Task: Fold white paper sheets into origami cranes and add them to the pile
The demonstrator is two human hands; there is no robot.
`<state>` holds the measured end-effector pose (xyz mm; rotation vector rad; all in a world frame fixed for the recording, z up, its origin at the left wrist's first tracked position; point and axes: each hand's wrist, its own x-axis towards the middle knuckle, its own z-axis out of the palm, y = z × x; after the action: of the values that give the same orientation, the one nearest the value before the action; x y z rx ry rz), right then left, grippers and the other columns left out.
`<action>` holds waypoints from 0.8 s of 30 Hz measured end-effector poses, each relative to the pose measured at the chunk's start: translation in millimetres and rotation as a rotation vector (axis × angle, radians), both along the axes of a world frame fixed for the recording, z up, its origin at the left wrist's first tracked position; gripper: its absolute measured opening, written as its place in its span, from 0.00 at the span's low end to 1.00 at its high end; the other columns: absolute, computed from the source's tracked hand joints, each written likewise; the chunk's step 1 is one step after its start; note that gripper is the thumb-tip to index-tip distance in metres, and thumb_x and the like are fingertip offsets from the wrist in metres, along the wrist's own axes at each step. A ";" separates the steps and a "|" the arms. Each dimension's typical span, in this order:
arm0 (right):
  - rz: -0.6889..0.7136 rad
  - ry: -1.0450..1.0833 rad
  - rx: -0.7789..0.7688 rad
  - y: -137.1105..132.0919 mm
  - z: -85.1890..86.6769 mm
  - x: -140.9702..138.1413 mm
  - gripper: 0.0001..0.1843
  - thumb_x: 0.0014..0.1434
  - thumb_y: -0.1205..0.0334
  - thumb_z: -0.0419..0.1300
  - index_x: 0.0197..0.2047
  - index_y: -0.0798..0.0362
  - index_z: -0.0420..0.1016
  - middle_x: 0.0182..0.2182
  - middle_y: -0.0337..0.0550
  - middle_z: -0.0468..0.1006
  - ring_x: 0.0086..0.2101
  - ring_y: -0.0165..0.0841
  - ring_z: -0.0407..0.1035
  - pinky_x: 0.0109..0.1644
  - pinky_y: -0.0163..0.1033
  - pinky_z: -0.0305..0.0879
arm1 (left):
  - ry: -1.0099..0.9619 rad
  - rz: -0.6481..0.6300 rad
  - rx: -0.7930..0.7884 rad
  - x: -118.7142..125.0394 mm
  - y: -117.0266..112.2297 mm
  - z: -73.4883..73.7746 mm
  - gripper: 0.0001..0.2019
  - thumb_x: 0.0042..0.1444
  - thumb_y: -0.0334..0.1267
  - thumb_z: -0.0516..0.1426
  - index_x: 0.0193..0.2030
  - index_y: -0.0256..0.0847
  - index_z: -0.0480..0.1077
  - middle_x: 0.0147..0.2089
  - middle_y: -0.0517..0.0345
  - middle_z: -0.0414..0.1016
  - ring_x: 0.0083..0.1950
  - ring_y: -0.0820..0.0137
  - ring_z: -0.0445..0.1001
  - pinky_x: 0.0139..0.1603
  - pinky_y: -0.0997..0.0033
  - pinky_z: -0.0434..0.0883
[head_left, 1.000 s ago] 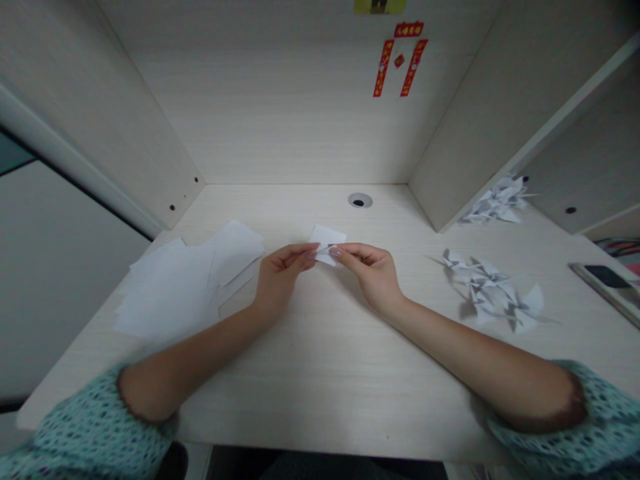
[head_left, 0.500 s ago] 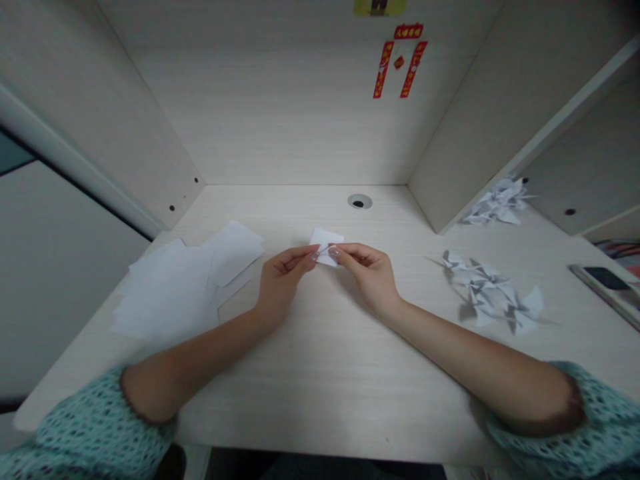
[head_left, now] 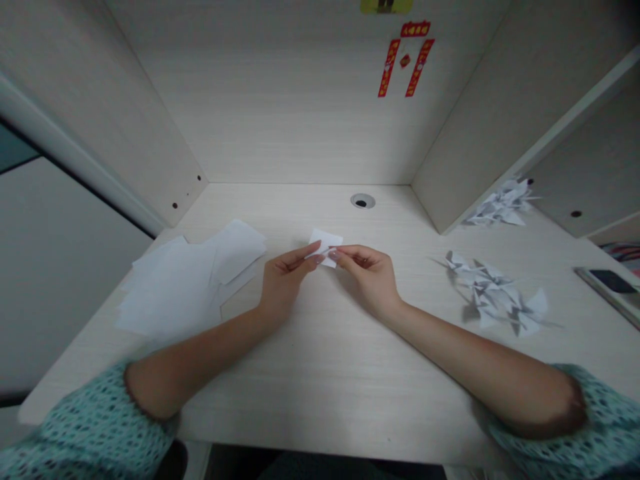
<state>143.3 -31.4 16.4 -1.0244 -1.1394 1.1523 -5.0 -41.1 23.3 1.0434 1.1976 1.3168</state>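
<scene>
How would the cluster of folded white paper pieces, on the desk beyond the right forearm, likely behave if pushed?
The folded paper pieces are probably light and easily shifted, being thin-looking paper. Their pointed, spread flaps make sliding or snagging on one another likelier than rolling. Those thin flaps would probably bend or crush under a firm press.

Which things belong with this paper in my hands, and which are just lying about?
Probably belong:
small paper, in left hand and right hand
white sheets
folded paper pieces

Probably unrelated:
flat phone-like object
red stickers
</scene>
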 end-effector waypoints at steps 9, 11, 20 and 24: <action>-0.002 0.085 -0.054 1.1 -2.3 -2.0 0.06 0.45 0.58 0.69 0.28 0.49 0.81 0.26 0.38 0.81 0.27 0.28 0.71 0.35 0.37 0.66 | 0.030 0.002 0.001 1.8 0.3 1.1 0.16 0.43 0.41 0.66 0.42 0.43 0.79 0.36 0.55 0.82 0.37 0.69 0.76 0.42 0.69 0.71; -0.003 0.093 -0.053 1.4 -2.6 -2.2 0.06 0.45 0.58 0.69 0.28 0.49 0.81 0.26 0.39 0.81 0.27 0.29 0.71 0.35 0.37 0.67 | 0.019 -0.005 0.002 1.7 0.0 0.4 0.16 0.43 0.41 0.66 0.42 0.43 0.78 0.35 0.55 0.82 0.36 0.70 0.76 0.42 0.70 0.71; 0.035 0.164 -0.079 3.1 -2.6 -2.2 0.11 0.41 0.58 0.71 0.31 0.50 0.80 0.27 0.39 0.82 0.28 0.30 0.74 0.37 0.38 0.70 | -0.026 0.007 0.005 0.1 0.8 -3.3 0.17 0.43 0.41 0.67 0.42 0.44 0.78 0.36 0.57 0.81 0.33 0.74 0.74 0.41 0.72 0.71; 0.034 0.161 -0.080 4.1 -4.9 -1.6 0.12 0.40 0.58 0.71 0.31 0.50 0.80 0.28 0.40 0.82 0.29 0.32 0.75 0.39 0.40 0.71 | -0.035 0.016 0.002 0.4 1.0 -4.0 0.18 0.42 0.42 0.67 0.42 0.43 0.78 0.35 0.57 0.81 0.33 0.73 0.74 0.40 0.71 0.71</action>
<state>141.8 -27.3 11.4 -0.9578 -0.9929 1.2923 -4.7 -40.1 19.3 1.0105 1.1810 1.3440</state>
